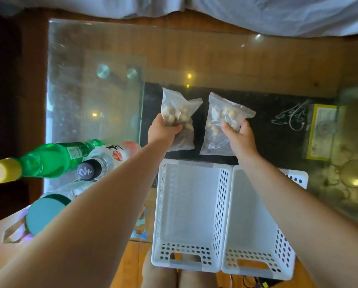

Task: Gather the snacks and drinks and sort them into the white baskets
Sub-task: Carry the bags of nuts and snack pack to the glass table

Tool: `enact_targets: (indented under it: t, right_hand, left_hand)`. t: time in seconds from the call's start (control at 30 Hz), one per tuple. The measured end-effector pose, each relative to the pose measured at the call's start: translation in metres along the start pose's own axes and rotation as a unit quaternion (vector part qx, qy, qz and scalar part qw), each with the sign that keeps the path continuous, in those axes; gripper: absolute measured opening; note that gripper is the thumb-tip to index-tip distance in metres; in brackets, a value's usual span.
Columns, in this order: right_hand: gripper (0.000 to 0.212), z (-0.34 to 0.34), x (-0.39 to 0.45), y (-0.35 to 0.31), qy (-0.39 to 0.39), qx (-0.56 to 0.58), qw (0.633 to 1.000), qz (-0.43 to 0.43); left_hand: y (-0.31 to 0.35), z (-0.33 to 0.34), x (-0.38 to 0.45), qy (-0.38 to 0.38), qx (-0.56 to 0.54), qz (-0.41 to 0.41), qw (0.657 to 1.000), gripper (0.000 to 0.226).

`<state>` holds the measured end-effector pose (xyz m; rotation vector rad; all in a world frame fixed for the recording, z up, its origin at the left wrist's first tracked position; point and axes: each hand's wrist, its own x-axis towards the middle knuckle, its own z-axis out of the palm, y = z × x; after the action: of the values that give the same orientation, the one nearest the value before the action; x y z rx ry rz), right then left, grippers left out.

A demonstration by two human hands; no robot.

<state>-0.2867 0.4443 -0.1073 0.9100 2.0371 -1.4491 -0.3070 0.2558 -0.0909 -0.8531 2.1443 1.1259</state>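
Two white perforated baskets stand side by side at the near table edge, the left basket (191,206) and the right basket (255,221), both empty. My left hand (163,129) grips a clear bag of nuts (179,113) just beyond the left basket. My right hand (239,134) grips a second clear snack bag (221,121) beyond the right basket. A green bottle (49,159) with a yellow cap and a clear bottle (105,159) with a black cap stand at the left.
The glass table (95,69) has a dark patterned panel (277,121) under it. A teal-lidded container (45,215) with a strap stands at the near left. A yellow-framed card (321,132) lies at the right. White fabric (257,13) hangs past the far edge.
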Motion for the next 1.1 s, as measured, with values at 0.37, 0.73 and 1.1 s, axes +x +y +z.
enact_targets:
  t: [0.37, 0.73, 1.1]
  right_hand:
    - [0.054, -0.01, -0.008, -0.005, -0.043, -0.061, 0.997, 0.021]
    - [0.074, -0.05, -0.085, -0.042, -0.093, -0.033, 0.994, 0.047]
    - [0.028, -0.016, -0.241, -0.071, -0.193, -0.105, 0.973, 0.075]
  left_hand:
    - [0.005, -0.006, -0.001, 0.022, 0.031, -0.029, 0.999, 0.06]
    - [0.024, -0.039, -0.091, -0.021, -0.123, -0.055, 0.991, 0.075]
    - [-0.071, -0.122, -0.279, -0.021, -0.429, -0.14, 0.892, 0.02]
